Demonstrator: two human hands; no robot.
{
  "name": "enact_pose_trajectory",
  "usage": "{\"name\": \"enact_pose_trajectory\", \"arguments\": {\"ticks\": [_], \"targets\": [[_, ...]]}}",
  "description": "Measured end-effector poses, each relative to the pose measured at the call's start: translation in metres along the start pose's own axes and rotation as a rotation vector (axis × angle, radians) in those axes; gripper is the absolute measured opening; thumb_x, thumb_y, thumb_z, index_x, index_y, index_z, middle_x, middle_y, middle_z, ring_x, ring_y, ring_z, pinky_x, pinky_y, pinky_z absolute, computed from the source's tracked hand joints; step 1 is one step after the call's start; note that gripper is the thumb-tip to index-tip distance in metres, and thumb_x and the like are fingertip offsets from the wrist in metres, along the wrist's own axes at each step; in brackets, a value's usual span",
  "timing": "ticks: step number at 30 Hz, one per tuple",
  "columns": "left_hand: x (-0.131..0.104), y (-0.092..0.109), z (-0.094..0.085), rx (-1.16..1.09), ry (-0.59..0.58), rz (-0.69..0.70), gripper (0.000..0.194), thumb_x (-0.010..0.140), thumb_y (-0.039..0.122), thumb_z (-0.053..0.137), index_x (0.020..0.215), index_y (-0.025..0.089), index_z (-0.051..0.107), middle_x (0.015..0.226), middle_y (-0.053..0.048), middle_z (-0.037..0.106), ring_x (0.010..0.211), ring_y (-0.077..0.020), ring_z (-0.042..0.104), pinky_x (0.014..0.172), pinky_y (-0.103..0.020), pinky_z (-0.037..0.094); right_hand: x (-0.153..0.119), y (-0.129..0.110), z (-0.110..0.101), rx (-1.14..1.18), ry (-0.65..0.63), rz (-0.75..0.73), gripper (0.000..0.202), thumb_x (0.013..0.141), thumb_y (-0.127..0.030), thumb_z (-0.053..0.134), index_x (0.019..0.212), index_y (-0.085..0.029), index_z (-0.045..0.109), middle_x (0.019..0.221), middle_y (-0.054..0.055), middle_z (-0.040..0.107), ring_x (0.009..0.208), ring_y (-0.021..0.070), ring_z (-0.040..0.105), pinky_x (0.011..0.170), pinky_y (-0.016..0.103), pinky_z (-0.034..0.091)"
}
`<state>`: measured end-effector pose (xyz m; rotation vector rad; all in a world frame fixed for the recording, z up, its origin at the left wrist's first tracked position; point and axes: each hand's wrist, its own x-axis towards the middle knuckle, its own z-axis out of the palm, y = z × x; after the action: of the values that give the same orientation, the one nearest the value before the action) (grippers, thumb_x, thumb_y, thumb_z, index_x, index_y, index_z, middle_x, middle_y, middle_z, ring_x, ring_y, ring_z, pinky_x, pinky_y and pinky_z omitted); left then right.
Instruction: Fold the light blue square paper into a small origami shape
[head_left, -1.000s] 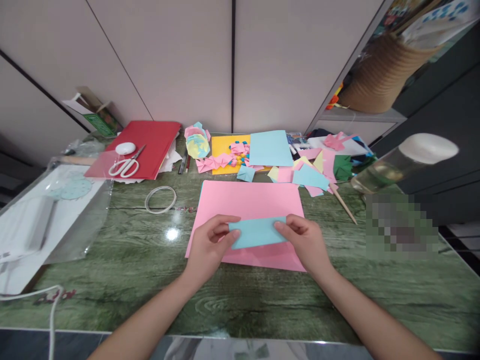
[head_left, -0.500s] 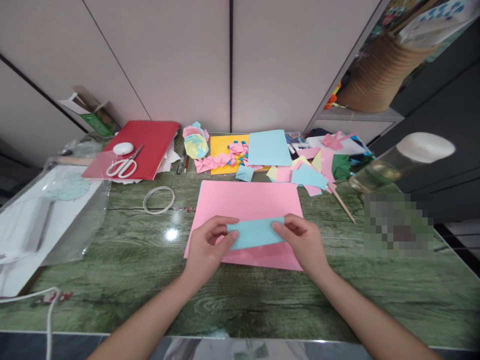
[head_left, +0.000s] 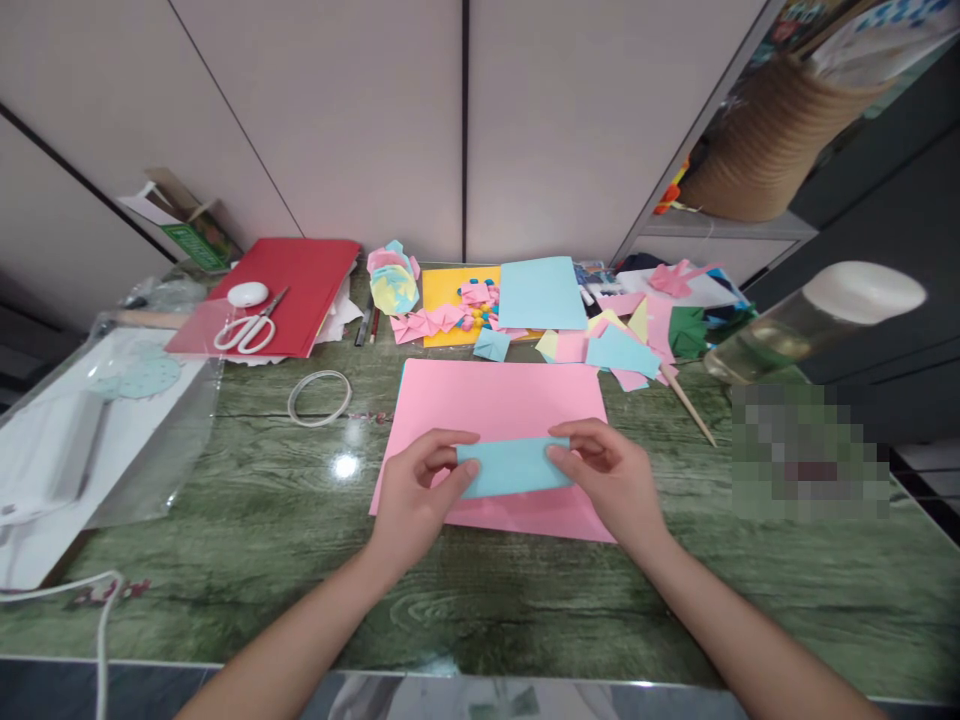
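A light blue strip of folded paper (head_left: 514,468) lies level between my hands, over a large pink sheet (head_left: 502,395) on the table. Its left end is pinched by my left hand (head_left: 424,485), thumb on top near the corner. My right hand (head_left: 611,475) grips the other end, with the thumb on the face and the index finger along the top edge. The remaining fingers of both hands curl in underneath and are partly hidden.
Behind the pink sheet lie a light blue square sheet (head_left: 541,293), folded paper pieces (head_left: 431,322) and paper scraps (head_left: 622,352). White scissors (head_left: 247,333) rest on a red folder (head_left: 300,290) at left. A wooden stick (head_left: 690,408) and a clear bottle (head_left: 780,335) are on the right.
My right index finger has shifted left along the strip's top edge. My left hand keeps nearly the same hold, and the view has shifted slightly.
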<state>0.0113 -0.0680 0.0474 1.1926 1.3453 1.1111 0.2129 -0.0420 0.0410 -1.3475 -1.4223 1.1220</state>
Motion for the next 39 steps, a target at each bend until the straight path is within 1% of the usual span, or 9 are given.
{"name": "enact_pose_trajectory", "arguments": {"ticks": [8, 12, 17, 20, 24, 28, 32, 36, 39], "targets": [[0.002, 0.0, 0.0, -0.049, 0.013, 0.018, 0.019, 0.073, 0.029, 0.059, 0.088, 0.017, 0.062, 0.056, 0.003, 0.049, 0.055, -0.0085, 0.043, 0.052, -0.019, 0.032, 0.001, -0.001, 0.001, -0.01, 0.001, -0.011, 0.016, 0.069, -0.032, 0.063, 0.081, -0.022, 0.061, 0.066, 0.0, 0.055, 0.062, 0.012, 0.05, 0.051, 0.022, 0.039], [0.002, 0.0, 0.0, -0.068, -0.012, 0.015, 0.021, 0.074, 0.03, 0.057, 0.09, 0.017, 0.06, 0.055, 0.004, 0.046, 0.055, -0.0088, 0.04, 0.052, -0.02, 0.03, 0.001, 0.0, 0.0, -0.006, 0.0, -0.003, 0.017, 0.068, -0.032, 0.063, 0.082, -0.021, 0.061, 0.065, -0.001, 0.054, 0.06, 0.0112, 0.049, 0.051, 0.022, 0.038], [0.003, -0.002, 0.0, -0.061, -0.042, 0.029, 0.022, 0.076, 0.029, 0.054, 0.095, 0.018, 0.057, 0.051, 0.006, 0.034, 0.052, -0.0081, 0.032, 0.051, -0.02, 0.024, 0.002, -0.003, -0.001, -0.013, 0.001, 0.003, 0.017, 0.068, -0.032, 0.063, 0.081, -0.021, 0.061, 0.061, -0.002, 0.051, 0.057, 0.0105, 0.047, 0.05, 0.022, 0.037], [0.004, 0.0, 0.001, -0.044, -0.06, 0.022, 0.023, 0.077, 0.03, 0.053, 0.096, 0.017, 0.054, 0.051, 0.007, 0.031, 0.051, -0.0083, 0.031, 0.051, -0.02, 0.023, 0.003, -0.004, -0.002, -0.01, 0.008, 0.011, 0.022, 0.068, -0.033, 0.063, 0.087, -0.021, 0.06, 0.061, -0.002, 0.051, 0.058, 0.0109, 0.047, 0.052, 0.023, 0.037], [0.009, -0.003, 0.002, 0.014, -0.047, 0.023, 0.023, 0.076, 0.03, 0.052, 0.096, 0.019, 0.046, 0.05, 0.008, 0.035, 0.05, -0.0084, 0.033, 0.052, -0.019, 0.025, 0.01, 0.002, -0.006, -0.014, -0.07, 0.065, 0.031, 0.068, -0.035, 0.062, 0.095, -0.02, 0.059, 0.055, -0.004, 0.051, 0.056, 0.0108, 0.048, 0.052, 0.023, 0.038], [0.014, -0.011, 0.002, 0.172, -0.049, 0.019, 0.021, 0.076, 0.027, 0.05, 0.095, 0.02, 0.042, 0.05, 0.009, 0.039, 0.049, -0.0087, 0.036, 0.052, -0.019, 0.028, 0.022, 0.015, -0.008, -0.044, -0.182, 0.161, 0.027, 0.066, -0.038, 0.062, 0.082, -0.017, 0.061, 0.058, -0.001, 0.058, 0.053, 0.0108, 0.049, 0.05, 0.023, 0.037], [0.017, -0.016, 0.004, 0.271, -0.065, 0.015, 0.02, 0.078, 0.024, 0.046, 0.097, 0.02, 0.042, 0.055, 0.006, 0.048, 0.054, -0.0103, 0.044, 0.056, -0.021, 0.032, 0.028, 0.02, -0.009, -0.075, -0.2, 0.154, 0.021, 0.067, -0.037, 0.061, 0.072, -0.017, 0.06, 0.063, 0.001, 0.061, 0.059, 0.013, 0.053, 0.053, 0.024, 0.039], [0.019, -0.017, 0.003, 0.215, -0.098, -0.048, 0.024, 0.079, 0.025, 0.047, 0.102, 0.021, 0.044, 0.055, 0.006, 0.049, 0.057, -0.0112, 0.046, 0.058, -0.022, 0.035, 0.031, 0.016, -0.011, -0.122, -0.21, 0.15, 0.013, 0.067, -0.031, 0.062, 0.069, -0.018, 0.062, 0.068, 0.001, 0.062, 0.064, 0.0131, 0.054, 0.057, 0.024, 0.041], [0.022, -0.018, 0.002, 0.102, -0.141, -0.143, 0.024, 0.078, 0.028, 0.05, 0.101, 0.02, 0.047, 0.055, 0.005, 0.049, 0.056, -0.0106, 0.045, 0.055, -0.021, 0.035, 0.033, 0.016, -0.013, -0.12, -0.239, 0.194, 0.012, 0.068, -0.031, 0.063, 0.067, -0.019, 0.061, 0.066, 0.0, 0.059, 0.062, 0.0119, 0.052, 0.055, 0.023, 0.04]]}}
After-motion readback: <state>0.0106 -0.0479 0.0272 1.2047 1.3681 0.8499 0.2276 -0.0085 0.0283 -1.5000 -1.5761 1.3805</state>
